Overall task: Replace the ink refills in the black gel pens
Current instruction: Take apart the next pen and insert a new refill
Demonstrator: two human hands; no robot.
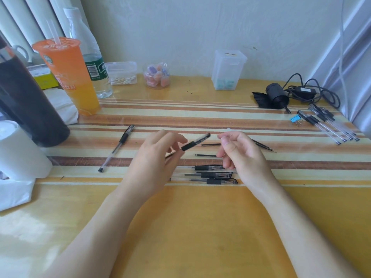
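Note:
My left hand (154, 157) grips a black gel pen (195, 141) above the table, its capped end pointing up and right. My right hand (241, 151) hovers just right of that end, thumb and fingers pinched; whether anything small sits between them I cannot tell. Three black gel pens (210, 175) lie side by side under my hands. Loose ink refills (210, 144) lie on the striped cloth behind my right hand, one (263, 145) pointing right. A single gel pen (116, 148) lies to the left.
Several more pens (329, 125) and a blue binder clip (295, 118) lie at the far right, near a black cable bundle (281, 95). An orange drink cup (68, 75), water bottle (90, 55), dark flask (26, 101), white tissue roll (18, 151) and plastic containers (227, 70) line the left and back.

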